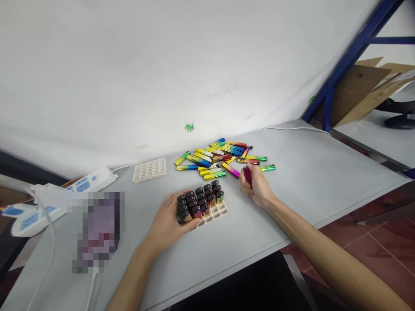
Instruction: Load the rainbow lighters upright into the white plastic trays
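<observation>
- The right hand [256, 186] has its grip closed, fingers curled round one dark-magenta lighter [247, 173] held off to the right of the tray, near the loose pile.
- The left hand [168, 220] has its grip spread wide but clasped about the left end of the cream tray [216, 216], thumb along the near side and fingers round towards the far side.
- In that tray, standing lighters [197, 201] are packed in rows, black tops up; their bodies show orange, magenta, red and green. Bare oval hollows run along the tray's near right edge.
- Beyond the tray, between it and the wall, loose lighters [207, 160] lie on their sides in a jumble, some overlapping, in shiny yellow, blue, green, red and magenta.
- Left of the pile lies a second tray [149, 169], pale, with rows of hollows.
- All of this rests on the grey desk [253, 233].
- Farther left are a pixelated object [100, 229] with a white cable [91, 291] below it, and white power strips [84, 183] with blue sockets.
- Behind stands the white wall [162, 77], bearing a green mark [189, 127].
- At far right, cardboard boxes [359, 90] sit beyond a blue metal frame [350, 52].
</observation>
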`<state>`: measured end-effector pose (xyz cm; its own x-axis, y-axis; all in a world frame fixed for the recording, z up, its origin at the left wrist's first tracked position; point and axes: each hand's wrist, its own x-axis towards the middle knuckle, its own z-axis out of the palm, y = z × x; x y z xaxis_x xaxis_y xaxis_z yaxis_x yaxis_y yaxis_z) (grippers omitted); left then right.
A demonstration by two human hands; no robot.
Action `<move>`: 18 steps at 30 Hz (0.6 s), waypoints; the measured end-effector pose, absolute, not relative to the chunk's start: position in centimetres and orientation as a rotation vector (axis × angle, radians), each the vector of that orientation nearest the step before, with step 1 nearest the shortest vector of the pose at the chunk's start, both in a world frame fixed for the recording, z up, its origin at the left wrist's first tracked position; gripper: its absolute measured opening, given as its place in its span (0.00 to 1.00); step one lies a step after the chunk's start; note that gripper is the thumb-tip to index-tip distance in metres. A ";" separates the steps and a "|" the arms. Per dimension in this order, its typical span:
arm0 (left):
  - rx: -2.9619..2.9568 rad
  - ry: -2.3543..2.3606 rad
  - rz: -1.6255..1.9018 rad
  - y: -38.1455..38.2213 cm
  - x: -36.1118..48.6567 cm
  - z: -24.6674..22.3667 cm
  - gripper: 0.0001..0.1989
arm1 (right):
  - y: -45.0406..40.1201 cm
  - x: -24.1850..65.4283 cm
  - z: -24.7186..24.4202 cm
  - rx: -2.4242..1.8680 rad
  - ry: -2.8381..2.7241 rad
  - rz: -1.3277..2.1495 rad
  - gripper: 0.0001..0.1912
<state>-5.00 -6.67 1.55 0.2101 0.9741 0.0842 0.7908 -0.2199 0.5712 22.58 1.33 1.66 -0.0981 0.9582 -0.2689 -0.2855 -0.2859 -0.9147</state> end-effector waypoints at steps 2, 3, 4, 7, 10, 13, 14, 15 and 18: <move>2.082 1.644 0.612 -6.7 -5.0 1.5 0.33 | 1.3 22.6 1.7 -1.153 -0.886 1.573 0.28; 2.087 1.644 0.613 -6.7 -5.1 1.5 0.33 | 1.3 22.6 1.6 -1.155 -0.896 1.569 0.29; 2.095 1.641 0.613 -6.7 -5.1 1.4 0.33 | 1.3 22.6 1.6 -1.157 -0.905 1.564 0.29; 2.117 1.628 0.620 -6.7 -5.1 1.3 0.33 | 1.3 22.6 1.5 -1.164 -0.913 1.571 0.26; 2.113 1.636 0.628 -6.7 -5.1 1.3 0.33 | 1.3 22.7 1.3 -1.160 -0.922 1.581 0.25; 2.118 1.647 0.632 -6.7 -5.0 1.5 0.33 | 1.3 22.7 1.1 -1.156 -0.951 1.544 0.26; 2.120 1.646 0.632 -6.7 -5.0 1.5 0.33 | 1.4 22.7 1.0 -1.149 -0.973 1.515 0.26; 2.118 1.645 0.631 -6.7 -5.0 1.6 0.33 | 1.4 22.7 0.9 -1.137 -1.005 1.478 0.26; 2.106 1.641 0.628 -6.8 -5.0 1.6 0.32 | 1.3 22.8 0.7 -1.101 -1.179 1.327 0.25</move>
